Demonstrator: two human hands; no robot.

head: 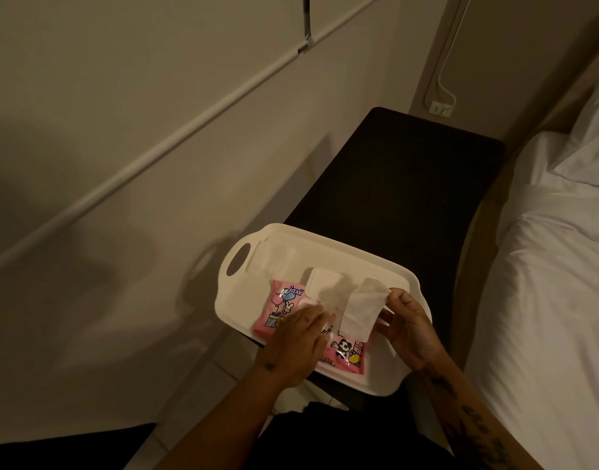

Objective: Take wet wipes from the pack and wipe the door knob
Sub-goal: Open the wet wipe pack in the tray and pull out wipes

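**Now: one wipe out, pinched above the pack**

Right hand (408, 329) has its thumb and forefinger closed on the top corner of a white wet wipe (360, 308); the other fingers are loosely curled behind it. The wipe hangs down from that pinch, partly unfolded, its lower edge over the pink wipes pack (342, 354).

Left hand (296, 344) lies palm down on the pack, fingers spread and nearly flat, pressing rather than gripping; its fingertips reach the pack's opening, where the white flip lid (325, 279) stands open just beyond them.

Under both hands the pack rests inside a cream tray (328, 244) with a cut-out handle on the far left side. Another flat white sheet (269, 259) lies in the tray beyond the left fingertips, near that handle.

The tray sits on a dark side table (410, 178), overhanging its near edge. A bed with white bedding (549, 266) is to the right of the right hand. No door knob is in view.
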